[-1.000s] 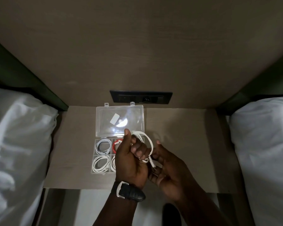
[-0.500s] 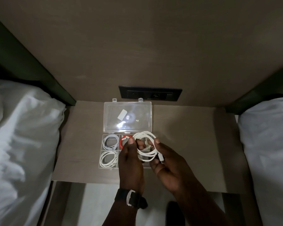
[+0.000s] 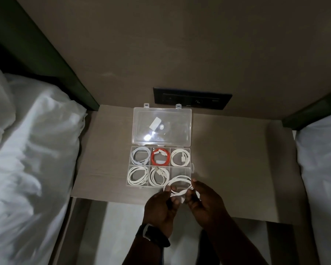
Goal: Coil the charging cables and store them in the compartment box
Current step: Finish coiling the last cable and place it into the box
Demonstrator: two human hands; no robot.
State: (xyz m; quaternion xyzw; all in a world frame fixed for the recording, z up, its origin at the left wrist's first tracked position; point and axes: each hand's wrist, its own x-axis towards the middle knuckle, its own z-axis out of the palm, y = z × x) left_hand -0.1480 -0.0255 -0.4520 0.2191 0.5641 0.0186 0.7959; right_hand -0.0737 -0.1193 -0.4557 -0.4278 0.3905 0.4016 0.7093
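Observation:
A clear plastic compartment box (image 3: 192, 167) lies open on the bedside table, its lid (image 3: 161, 127) folded back toward the wall. Coiled cables fill most compartments: a pale one (image 3: 140, 155), a red one (image 3: 160, 156), and white ones (image 3: 180, 157) (image 3: 138, 175) (image 3: 158, 175). The near right compartment (image 3: 180, 170) holds nothing. Just in front of it I hold a coiled white cable (image 3: 178, 185) between both hands, my left hand (image 3: 161, 205) pinching its left side, my right hand (image 3: 205, 202) its right side.
The table (image 3: 237, 159) stands between two beds with white bedding (image 3: 27, 159) (image 3: 321, 169). A black socket panel (image 3: 192, 98) sits on the wall just behind the box. The table's near edge runs under my hands.
Both hands have moved with the coiled white cable from over the box's middle toward its near right corner. All compartments have come into view.

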